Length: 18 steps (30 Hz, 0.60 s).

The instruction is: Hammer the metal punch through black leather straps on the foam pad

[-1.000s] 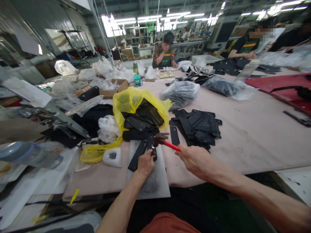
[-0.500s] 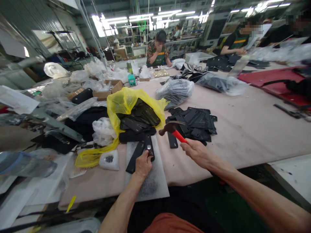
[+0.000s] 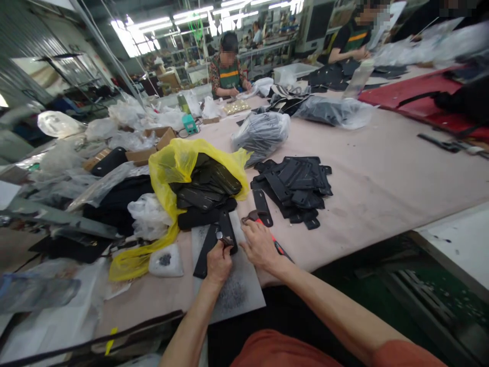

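My left hand (image 3: pixel 218 261) is closed in a pinch on a small metal punch (image 3: pixel 221 237), held upright on a black strap piece (image 3: pixel 227 230) that lies on a grey stone slab (image 3: pixel 237 293). My right hand (image 3: pixel 260 244) rests on the slab's right edge, over the red-handled hammer (image 3: pixel 267 235), which lies flat on the table. Its fingers are spread forward toward the strap. A second black strap (image 3: pixel 204 250) lies to the left of my left hand.
A yellow bag (image 3: pixel 171 165) of black pieces sits behind the slab. A pile of black cut pieces (image 3: pixel 296 186) lies to the right. A small white bag of rivets (image 3: pixel 166 260) lies at left. Clear bags clutter the left side. Other people work at the far end.
The hammer was raised in my right hand half a second ago; now it lies on the table under that hand. My left hand stays on the punch. The camera has shifted right.
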{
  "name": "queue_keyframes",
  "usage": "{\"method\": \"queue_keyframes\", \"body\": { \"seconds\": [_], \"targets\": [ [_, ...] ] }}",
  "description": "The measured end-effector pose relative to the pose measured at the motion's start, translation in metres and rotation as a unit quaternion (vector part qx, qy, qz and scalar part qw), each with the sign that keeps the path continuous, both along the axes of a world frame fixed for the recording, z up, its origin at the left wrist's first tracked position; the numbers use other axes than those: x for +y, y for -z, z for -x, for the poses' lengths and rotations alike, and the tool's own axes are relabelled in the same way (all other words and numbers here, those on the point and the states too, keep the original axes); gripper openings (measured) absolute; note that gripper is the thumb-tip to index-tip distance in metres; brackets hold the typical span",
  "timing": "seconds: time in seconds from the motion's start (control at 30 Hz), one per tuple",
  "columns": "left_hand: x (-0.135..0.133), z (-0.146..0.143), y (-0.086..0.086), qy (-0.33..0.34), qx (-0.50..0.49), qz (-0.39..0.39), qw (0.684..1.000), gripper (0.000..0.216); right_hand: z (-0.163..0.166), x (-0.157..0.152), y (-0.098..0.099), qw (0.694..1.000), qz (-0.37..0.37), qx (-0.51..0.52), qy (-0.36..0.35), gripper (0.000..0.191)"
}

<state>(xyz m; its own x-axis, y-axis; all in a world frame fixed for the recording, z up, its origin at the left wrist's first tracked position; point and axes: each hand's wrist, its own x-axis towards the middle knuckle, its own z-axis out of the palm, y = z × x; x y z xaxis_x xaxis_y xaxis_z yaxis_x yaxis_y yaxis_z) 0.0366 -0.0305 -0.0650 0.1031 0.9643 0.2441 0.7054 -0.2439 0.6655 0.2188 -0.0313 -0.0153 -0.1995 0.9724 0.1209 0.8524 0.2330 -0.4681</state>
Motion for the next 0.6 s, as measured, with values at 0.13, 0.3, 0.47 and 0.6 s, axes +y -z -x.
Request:
{"method": "queue_keyframes", "body": {
  "seconds": [0.13,0.3,0.47,0.6],
  "targets": [
    [0.001,-0.002,-0.005,-0.007,-0.034,0.024,0.999,0.026,0.030,0.001,0.024,0.997,0.061,0.025,-0.035,0.068],
    [0.011,0.003,-0.010,-0.118,-0.149,0.088,0.978,0.025,0.031,-0.001,0.037,0.996,0.078,0.035,-0.032,0.064],
    [0.008,0.015,-0.014,-0.142,-0.150,0.088,0.974,0.027,0.028,-0.003,0.031,0.996,0.080,0.026,-0.037,0.063],
    [-0.001,0.018,-0.012,-0.133,-0.117,0.058,0.983,0.027,0.035,0.004,0.021,0.997,0.068,0.026,-0.007,0.052]
  ]
}}
